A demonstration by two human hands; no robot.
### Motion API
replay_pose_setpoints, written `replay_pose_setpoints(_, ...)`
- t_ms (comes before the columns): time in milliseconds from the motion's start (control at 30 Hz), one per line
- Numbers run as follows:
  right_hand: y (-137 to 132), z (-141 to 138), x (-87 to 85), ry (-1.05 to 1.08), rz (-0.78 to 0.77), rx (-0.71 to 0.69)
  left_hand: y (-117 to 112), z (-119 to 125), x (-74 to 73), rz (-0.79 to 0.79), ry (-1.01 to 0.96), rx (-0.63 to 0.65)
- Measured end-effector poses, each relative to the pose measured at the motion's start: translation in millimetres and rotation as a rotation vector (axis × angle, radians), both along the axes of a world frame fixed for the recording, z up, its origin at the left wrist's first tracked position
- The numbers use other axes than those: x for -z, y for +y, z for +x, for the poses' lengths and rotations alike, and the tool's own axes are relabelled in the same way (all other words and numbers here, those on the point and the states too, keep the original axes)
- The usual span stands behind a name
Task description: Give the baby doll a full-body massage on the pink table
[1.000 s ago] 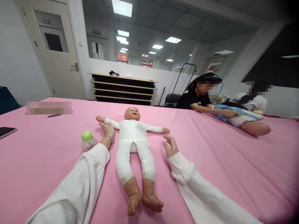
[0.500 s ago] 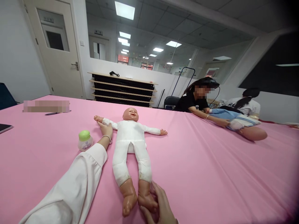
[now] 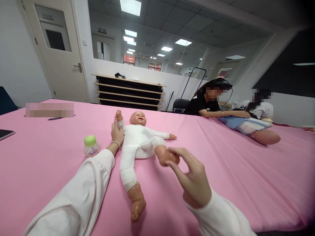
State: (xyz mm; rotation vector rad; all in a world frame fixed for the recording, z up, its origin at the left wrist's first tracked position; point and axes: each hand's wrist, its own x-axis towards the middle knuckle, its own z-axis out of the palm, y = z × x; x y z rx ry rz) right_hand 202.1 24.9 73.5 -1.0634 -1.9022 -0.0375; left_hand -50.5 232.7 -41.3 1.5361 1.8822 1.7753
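1 camera, worn on the person's head, looks forward and slightly down along the pink table (image 3: 221,170) from its near edge. The doll (image 3: 137,144) lies close below the lens; the door (image 3: 56,55), shelves (image 3: 128,93) and a seated person (image 3: 200,105) stand far beyond.

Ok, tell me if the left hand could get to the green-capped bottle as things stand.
Probably yes. The bottle stands on the pink cloth just beside the left wrist, with nothing between. But the left hand is closed on the doll's raised arm, so it would have to let go first.
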Motion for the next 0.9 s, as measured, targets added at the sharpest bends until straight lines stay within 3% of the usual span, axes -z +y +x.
replay_pose_setpoints(100, 51, -11, -7.2, 0.028, 0.023, -0.028, -1, 7, -2.4, 0.021, 0.163, 0.1)
replay_pose_setpoints(233, 108, -28, 7.4, 0.058, -0.15, -0.031, 2, 10, 2.2, 0.014, 0.41, 0.172)
replay_pose_setpoints(400, 131, -37, 30.3, 0.061, -0.161, -0.054, 3, 10, 6.4, -0.033, 0.578, 0.198)
replay_pose_setpoints(533, 108, -25, 29.6, 0.018, -0.057, -0.048, 3, 8, 6.1, -0.022, 0.492, 0.203)
replay_pose_setpoints(633, 65, -8, 19.5, 0.004, 0.032, -0.047, 3, 6, 4.4, 0.003, 0.268, 0.164)
replay_pose_setpoints(733, 11, 10, 14.0, -0.041, 0.027, -0.027, 5, 2, 3.5, 0.002, 0.035, 0.094)
replay_pose_setpoints(800, -20, 20, 20.2, -0.067, 0.025, 0.002, 7, -2, 5.3, 0.009, -0.092, 0.03)
replay_pose_setpoints(900, -51, 30, 47.8, -0.057, -0.001, 0.075, 14, -11, 13.5, 0.009, -0.254, -0.064)
